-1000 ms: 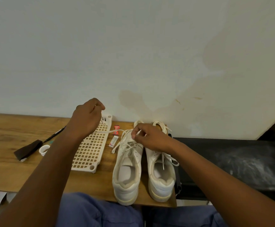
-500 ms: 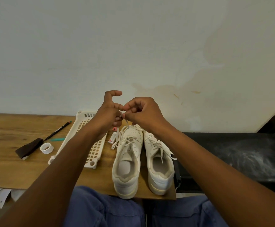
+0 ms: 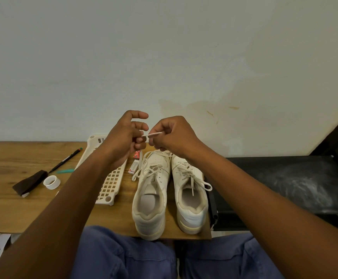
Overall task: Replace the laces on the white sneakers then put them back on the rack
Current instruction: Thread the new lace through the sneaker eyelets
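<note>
Early going, I judge: both hands, left hand point(image 3: 126, 135) and right hand point(image 3: 171, 135), pinch a lace end point(image 3: 154, 134) above the still-laced sneakers point(image 3: 170, 190), rack point(image 3: 111, 178) at 9 o'clock.

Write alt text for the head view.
Both hands, left hand and right hand, pinch a white lace above two white sneakers on a wooden table, beside a white lattice rack.

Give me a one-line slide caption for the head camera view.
Left hand and right hand pinch a lace end above two white sneakers on a wooden table.
</note>
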A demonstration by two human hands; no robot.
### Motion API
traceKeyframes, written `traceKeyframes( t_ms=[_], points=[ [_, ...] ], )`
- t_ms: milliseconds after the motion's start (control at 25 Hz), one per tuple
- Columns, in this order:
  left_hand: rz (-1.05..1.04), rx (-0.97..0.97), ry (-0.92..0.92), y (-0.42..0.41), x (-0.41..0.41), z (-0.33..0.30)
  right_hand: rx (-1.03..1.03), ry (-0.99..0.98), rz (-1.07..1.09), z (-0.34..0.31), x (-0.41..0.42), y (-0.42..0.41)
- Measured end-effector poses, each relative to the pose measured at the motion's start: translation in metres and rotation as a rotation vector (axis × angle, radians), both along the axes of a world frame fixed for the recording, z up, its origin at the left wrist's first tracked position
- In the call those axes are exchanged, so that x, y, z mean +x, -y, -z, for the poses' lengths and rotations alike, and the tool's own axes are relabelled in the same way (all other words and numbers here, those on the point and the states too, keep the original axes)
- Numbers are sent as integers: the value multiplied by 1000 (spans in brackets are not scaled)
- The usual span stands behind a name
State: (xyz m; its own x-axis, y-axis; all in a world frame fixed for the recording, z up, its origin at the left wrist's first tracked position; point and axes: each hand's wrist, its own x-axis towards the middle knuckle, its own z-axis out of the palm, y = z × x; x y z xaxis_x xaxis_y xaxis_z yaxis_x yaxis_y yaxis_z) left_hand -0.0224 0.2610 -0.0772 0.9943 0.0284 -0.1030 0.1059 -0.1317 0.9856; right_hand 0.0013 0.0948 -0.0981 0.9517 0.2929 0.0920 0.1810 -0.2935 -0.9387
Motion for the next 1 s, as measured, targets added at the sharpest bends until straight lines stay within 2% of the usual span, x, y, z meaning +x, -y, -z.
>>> traceKeyframes(
  t_ms=[120,320,480,640,760,880,1000],
  points=[
    [73,207,36,-1,-1,4,5,37,12,-1,1,6],
    [17,155,5,-2,2,6,18,-31,-42,-5,-4,5],
    [20,161,8,-2,3,7,40,30,-51,-4,-5,2],
    [79,215,47,-5,2,9,67,79,32,-2,-3,5],
    [156,327,166,-9,-2,9,92,19,83,-2,-4,8],
    [147,469,273,-13,-3,11,-55,-25,97,0,-10,10],
    [165,518,225,-22,-3,13,-340,-101,49,4,-17,11]
  ],
)
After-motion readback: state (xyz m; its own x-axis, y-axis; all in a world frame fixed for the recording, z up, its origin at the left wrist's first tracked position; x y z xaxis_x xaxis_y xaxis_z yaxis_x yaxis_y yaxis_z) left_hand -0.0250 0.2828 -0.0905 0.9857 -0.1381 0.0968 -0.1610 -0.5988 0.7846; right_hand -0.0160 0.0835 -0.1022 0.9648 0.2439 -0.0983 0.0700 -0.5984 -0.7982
